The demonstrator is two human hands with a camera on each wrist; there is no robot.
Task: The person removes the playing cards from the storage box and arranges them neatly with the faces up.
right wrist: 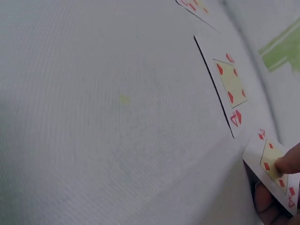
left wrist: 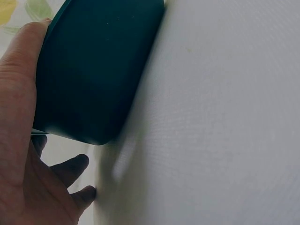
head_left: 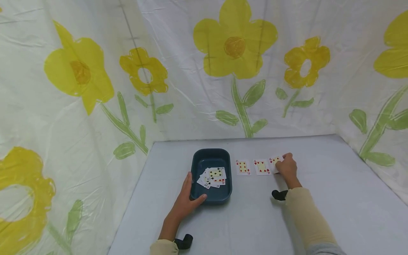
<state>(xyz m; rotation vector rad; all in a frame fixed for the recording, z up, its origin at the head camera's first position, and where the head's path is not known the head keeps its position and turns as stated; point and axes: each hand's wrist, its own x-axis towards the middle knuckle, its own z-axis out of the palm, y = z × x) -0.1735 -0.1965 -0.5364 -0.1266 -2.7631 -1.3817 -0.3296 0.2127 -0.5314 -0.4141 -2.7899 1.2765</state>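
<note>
My right hand pinches a four of diamonds playing card between thumb and fingers. In the right wrist view this card is tilted, one edge raised off the table. To its left a four of hearts and a six of diamonds lie face up in a row. A dark blue tray stands left of the row, holding a loose pile of face-up cards. Around the tray's near left corner my left hand rests with thumb and fingers spread and fairly straight; the left wrist view shows the thumb touching its side.
A white-covered table carries everything. Behind and beside it hangs a white cloth with painted yellow flowers. Each wrist bears a black strap-like piece, such as the one on the right.
</note>
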